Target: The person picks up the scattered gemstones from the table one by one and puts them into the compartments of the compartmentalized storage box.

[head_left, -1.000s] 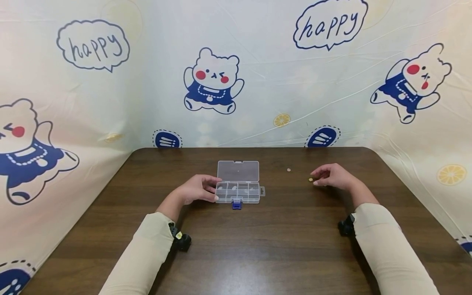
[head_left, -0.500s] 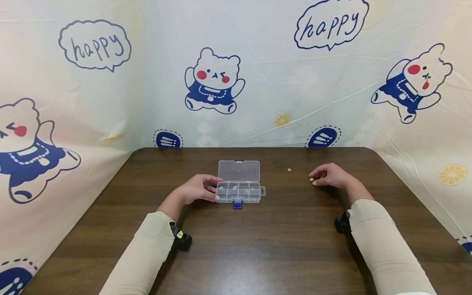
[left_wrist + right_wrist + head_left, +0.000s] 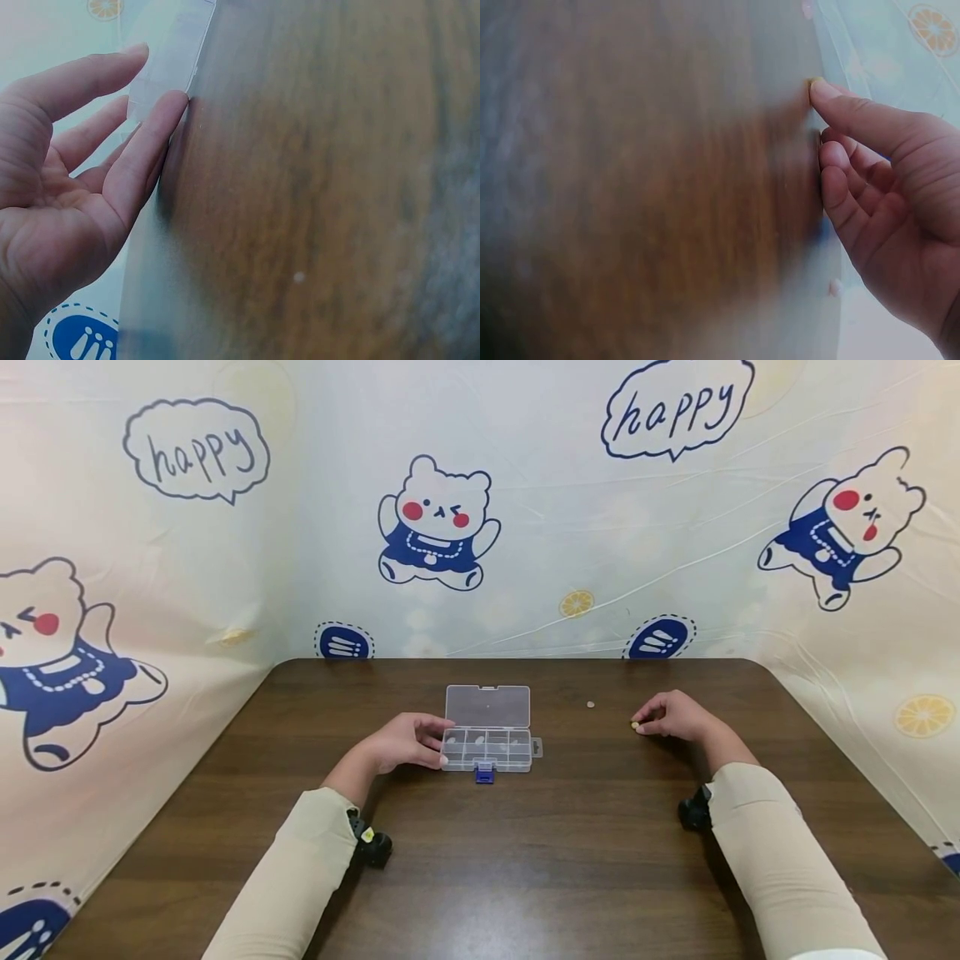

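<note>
A clear plastic compartment box point(image 3: 486, 750) stands on the table with its lid raised at the back and a blue latch at the front. Small whitish pieces show in some compartments. My left hand point(image 3: 402, 743) holds the box's left end between thumb and fingers; its fingertips also touch the box point(image 3: 169, 56) in the left wrist view. Right of the box, my right hand point(image 3: 675, 716) pinches a small round yellow piece point(image 3: 635, 725) at the tabletop. In the right wrist view, the yellow piece point(image 3: 812, 81) is mostly hidden by the thumb tip.
A small whitish round piece point(image 3: 590, 704) lies on the brown wooden table point(image 3: 480, 860) between the box and my right hand. Behind the table and along its sides hangs a printed cloth point(image 3: 540, 527). Each wrist wears a black camera.
The right hand's fingers have drawn in around the yellow piece, and the forearm has shifted slightly left. The left hand and box stay put; the head view has shifted a little.
</note>
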Demonstrator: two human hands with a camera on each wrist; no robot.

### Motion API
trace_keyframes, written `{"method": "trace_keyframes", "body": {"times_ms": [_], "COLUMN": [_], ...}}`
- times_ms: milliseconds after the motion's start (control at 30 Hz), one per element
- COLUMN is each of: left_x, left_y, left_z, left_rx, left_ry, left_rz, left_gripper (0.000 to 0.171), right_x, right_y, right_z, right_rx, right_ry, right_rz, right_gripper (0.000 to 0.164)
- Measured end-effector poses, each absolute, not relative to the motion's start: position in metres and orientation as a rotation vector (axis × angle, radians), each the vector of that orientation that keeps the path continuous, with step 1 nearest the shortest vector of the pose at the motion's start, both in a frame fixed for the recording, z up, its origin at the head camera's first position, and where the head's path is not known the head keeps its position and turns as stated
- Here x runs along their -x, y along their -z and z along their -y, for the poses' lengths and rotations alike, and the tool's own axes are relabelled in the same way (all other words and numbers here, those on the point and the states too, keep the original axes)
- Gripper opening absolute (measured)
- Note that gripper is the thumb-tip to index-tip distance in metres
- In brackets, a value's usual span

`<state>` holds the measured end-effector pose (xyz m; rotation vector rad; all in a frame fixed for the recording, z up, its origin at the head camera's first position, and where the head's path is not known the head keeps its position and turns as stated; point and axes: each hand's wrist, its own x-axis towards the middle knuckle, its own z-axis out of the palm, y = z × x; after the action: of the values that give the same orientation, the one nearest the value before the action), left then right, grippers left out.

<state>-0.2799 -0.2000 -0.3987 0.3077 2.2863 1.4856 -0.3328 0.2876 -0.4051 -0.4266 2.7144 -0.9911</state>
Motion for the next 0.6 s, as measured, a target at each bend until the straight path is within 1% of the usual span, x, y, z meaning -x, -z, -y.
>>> {"method": "trace_keyframes", "body": {"times_ms": [600], "left_x": [0.2798], "left_y": [0.3992], "left_z": [0.2002], "left_rx": [-0.307], "left_ry": [-1.492], "left_rz": [-2.284], "left_gripper": [0.067], "right_x": [0.3256], "right_y": [0.4016], "right_z": [-0.289], "right_rx": [0.433], "right_ry": [1.026], "right_rz": [-2.707], "right_gripper": [0.022]}}
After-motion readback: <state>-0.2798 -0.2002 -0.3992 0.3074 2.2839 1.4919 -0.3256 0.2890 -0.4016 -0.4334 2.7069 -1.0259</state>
